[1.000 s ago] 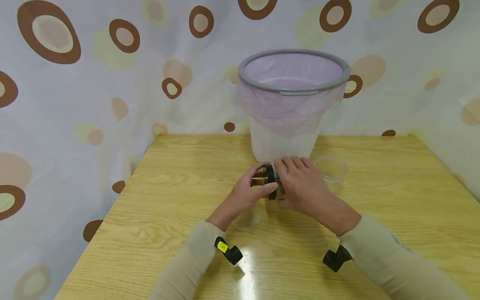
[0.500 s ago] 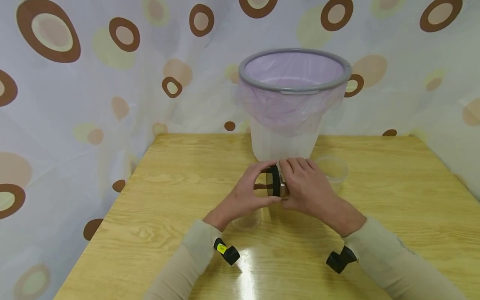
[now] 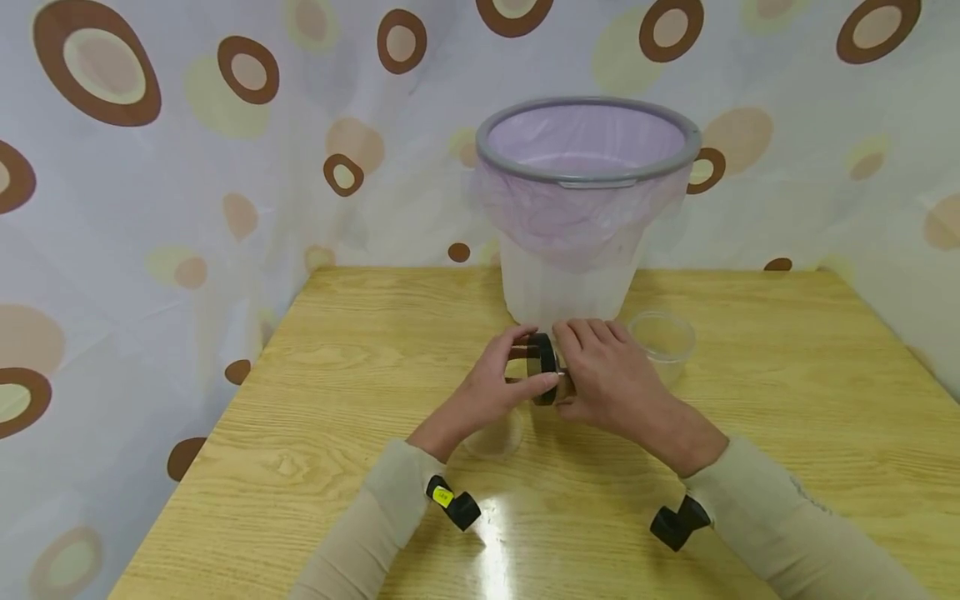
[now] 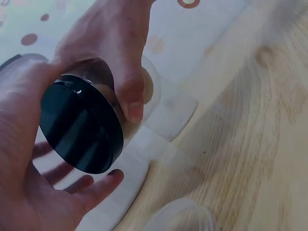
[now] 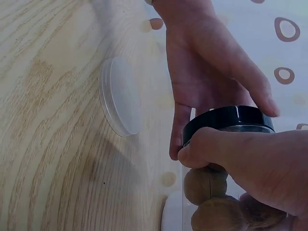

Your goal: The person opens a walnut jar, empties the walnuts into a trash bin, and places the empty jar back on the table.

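Note:
A clear jar [image 5: 187,211] with a black lid [image 3: 547,369] lies on its side between my hands, held over the table. Several round brown nuts [image 5: 204,185] show through its wall in the right wrist view. My right hand [image 3: 611,371] grips the jar's body, thumb lying along the wall just under the lid. Around the lid's rim curl the thumb and fingers of my left hand [image 3: 491,383]. In the left wrist view the lid's flat top faces the left palm, with a gap between them. The right hand covers much of the jar in the head view.
A white bin [image 3: 566,287] lined with a purple bag [image 3: 555,208] stands right behind the hands. To their right sits a clear round container [image 3: 675,354]. A clear plastic lid [image 3: 495,437] lies on the wooden table [image 3: 360,350] below the left wrist. Patterned cloth hangs behind.
My left hand's thumb has shifted along the lid's rim, down and then back up. The jar and both hands moved slightly right, then back. The bin and the clear containers stay in place.

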The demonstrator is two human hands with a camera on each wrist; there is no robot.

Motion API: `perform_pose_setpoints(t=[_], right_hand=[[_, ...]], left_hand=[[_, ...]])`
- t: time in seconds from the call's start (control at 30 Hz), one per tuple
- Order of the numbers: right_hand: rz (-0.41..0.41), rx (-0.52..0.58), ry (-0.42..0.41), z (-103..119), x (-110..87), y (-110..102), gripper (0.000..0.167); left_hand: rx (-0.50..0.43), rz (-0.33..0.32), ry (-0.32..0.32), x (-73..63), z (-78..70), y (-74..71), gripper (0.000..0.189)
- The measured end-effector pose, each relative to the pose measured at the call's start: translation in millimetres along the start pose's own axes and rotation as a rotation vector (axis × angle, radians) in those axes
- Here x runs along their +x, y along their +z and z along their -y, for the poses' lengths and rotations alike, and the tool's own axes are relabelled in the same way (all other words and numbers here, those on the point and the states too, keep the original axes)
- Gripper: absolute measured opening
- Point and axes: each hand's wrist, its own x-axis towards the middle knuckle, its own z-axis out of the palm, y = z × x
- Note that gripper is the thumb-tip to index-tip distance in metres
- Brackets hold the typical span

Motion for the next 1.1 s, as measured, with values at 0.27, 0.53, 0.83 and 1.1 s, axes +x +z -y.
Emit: perform_pose_setpoints(t=[0.27, 0.53, 0.83, 1.1], right_hand=[[0.001, 0.001, 0.006, 0.6, -0.9, 0.2, 0.104], [-0.009, 0.012, 0.003, 2.0, -1.0, 1.8, 0.088], [-0.016, 0.021, -0.002, 2.6, 2.1, 1.5, 0.080], [0.006, 0.037, 0.001, 2.1, 0.8, 1.7, 0.084]], left_hand=[[0.219, 0.040, 0.177, -3.7, 3.9, 1.2, 0.102], [0.155, 0.007, 0.111, -5.2, 4.9, 0.4, 0.090], [0.154, -0.015, -0.007, -4.1, -0.6, -3.4, 0.073], [0.091, -0.006, -0.026, -5.9, -1.0, -3.4, 0.081]])
